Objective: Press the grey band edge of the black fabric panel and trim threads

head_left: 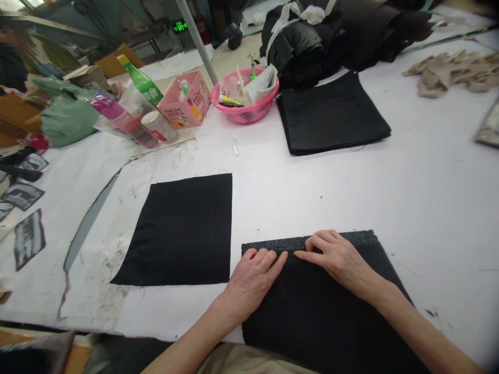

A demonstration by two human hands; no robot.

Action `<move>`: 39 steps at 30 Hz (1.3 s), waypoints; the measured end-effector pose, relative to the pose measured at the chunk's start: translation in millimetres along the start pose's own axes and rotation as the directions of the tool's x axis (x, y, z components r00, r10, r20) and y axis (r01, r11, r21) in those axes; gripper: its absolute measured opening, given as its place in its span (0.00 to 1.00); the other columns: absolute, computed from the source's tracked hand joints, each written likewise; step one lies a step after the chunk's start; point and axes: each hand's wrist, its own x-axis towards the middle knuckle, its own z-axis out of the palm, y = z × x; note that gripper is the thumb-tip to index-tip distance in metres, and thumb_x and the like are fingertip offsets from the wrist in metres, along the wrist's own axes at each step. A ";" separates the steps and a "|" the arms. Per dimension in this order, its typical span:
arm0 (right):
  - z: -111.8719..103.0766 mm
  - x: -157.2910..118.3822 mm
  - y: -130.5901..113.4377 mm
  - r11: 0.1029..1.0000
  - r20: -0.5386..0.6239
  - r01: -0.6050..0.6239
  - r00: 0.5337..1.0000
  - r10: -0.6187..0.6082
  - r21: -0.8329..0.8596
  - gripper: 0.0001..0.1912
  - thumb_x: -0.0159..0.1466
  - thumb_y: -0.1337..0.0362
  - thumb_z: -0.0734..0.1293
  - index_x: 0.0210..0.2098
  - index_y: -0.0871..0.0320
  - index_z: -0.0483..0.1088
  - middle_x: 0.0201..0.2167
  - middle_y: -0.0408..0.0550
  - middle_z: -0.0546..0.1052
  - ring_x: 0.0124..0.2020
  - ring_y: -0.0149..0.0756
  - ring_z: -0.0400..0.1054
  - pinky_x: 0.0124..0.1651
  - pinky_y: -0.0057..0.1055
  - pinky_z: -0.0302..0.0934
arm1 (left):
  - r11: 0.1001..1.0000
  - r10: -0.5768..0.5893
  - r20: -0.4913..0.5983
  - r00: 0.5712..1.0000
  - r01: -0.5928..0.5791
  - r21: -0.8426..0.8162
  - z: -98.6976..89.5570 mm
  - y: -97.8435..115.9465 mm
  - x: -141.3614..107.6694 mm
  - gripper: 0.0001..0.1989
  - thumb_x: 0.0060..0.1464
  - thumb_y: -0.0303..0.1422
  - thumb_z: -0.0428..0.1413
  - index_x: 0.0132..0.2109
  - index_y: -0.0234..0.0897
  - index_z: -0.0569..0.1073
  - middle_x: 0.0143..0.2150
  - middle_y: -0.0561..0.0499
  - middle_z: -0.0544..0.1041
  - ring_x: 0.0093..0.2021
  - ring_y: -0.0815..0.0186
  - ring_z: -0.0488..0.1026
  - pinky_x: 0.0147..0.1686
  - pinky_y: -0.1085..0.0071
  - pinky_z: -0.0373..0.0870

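1. Black fabric panel (304, 311) w/ speckled grey strip (273, 244) along far edge; on white-topped counter (351, 187), R of 2nd blk panel (183, 234).
2. Prob. light, soft, bit slippery; strip maybe stiffer. Best hold: strip edge, both hands.
3. L hand (253, 275): fingers close tog. on strip edge. R hand (343, 259): fingers bent, thumb spread. Pinch vs. press: can't tell, either.
4. Near R corner cut off; R forearm (413, 327) hides part. Strip folded or separate? Unclear.

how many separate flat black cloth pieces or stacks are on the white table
3: the front cloth under the left hand and right hand, the left cloth beside it, and the stack near the pink basin. Lower layers may be hidden.
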 end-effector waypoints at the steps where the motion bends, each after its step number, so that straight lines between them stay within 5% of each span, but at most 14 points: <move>1: -0.6 0.0 -1.0 1.000 0.007 0.000 1.000 0.000 -0.002 0.16 0.71 0.70 0.59 0.54 0.48 0.69 0.37 0.46 0.69 0.41 0.37 0.62 0.46 0.38 0.56 | 1.000 0.002 0.002 1.000 -0.002 0.002 -0.4 0.6 1.0 0.24 0.67 0.26 0.43 0.68 0.37 0.54 0.49 0.45 0.70 0.48 0.61 0.68 0.49 0.63 0.63; 11: -5.1 -4.5 -0.2 1.000 0.009 -0.019 1.000 0.018 0.010 0.15 0.71 0.70 0.59 0.54 0.50 0.69 0.39 0.47 0.69 0.42 0.37 0.61 0.47 0.38 0.56 | 0.998 0.042 -0.032 0.999 -0.041 0.048 -1.2 9.5 13.1 0.21 0.66 0.23 0.43 0.64 0.29 0.59 0.46 0.46 0.70 0.46 0.62 0.67 0.47 0.63 0.64; 39: -15.3 -34.9 15.0 0.994 -0.065 -0.112 0.992 0.111 -0.004 0.15 0.71 0.68 0.59 0.53 0.46 0.70 0.38 0.46 0.68 0.40 0.36 0.61 0.45 0.37 0.55 | 0.997 0.078 -0.048 0.996 -0.078 0.001 -6.7 18.6 34.2 0.22 0.66 0.24 0.44 0.65 0.34 0.58 0.45 0.47 0.70 0.44 0.61 0.67 0.45 0.63 0.64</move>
